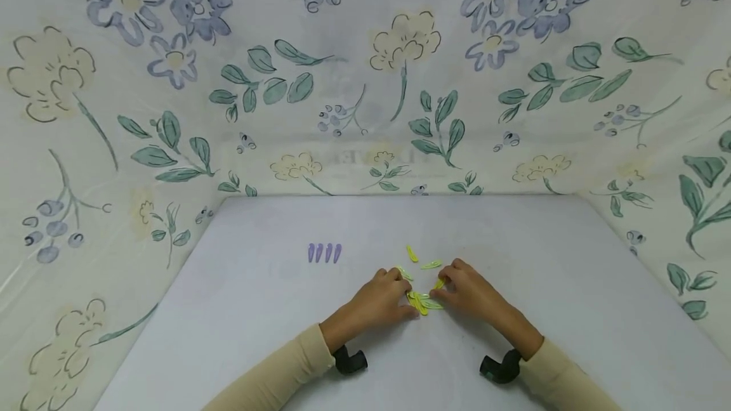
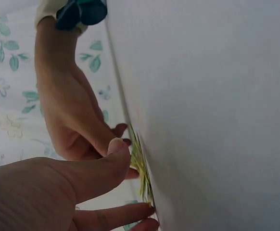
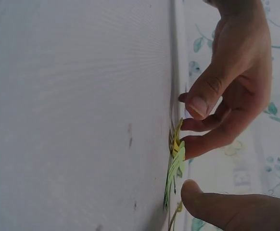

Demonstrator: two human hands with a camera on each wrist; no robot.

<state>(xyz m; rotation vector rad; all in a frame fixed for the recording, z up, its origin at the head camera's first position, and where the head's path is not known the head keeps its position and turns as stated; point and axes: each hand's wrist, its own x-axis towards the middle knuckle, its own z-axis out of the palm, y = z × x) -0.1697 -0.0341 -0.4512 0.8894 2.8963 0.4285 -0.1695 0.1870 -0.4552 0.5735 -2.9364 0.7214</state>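
Note:
Several yellow and pale green snap hair clips (image 1: 421, 304) lie in a loose pile on the white table between the two hands. The left hand (image 1: 381, 300) reaches in from the left, its fingertips at the pile's edge and its thumb well apart from them in the left wrist view. On the pile's right side is the right hand (image 1: 474, 290), fingers bent downward, with a yellow clip (image 1: 439, 284) lying between its thumb and fingertips; no firm pinch shows. Behind the pile lie a yellow clip (image 1: 412, 254) and a light green clip (image 1: 431, 264), apart from it.
Several purple hair clips (image 1: 324, 253) stand in a neat row farther left on the white table (image 1: 257, 335). A flower-printed cloth (image 1: 365, 94) hangs behind and at both sides. Dark wrist-worn devices (image 1: 349, 360) sit under the forearms near the sleeves.

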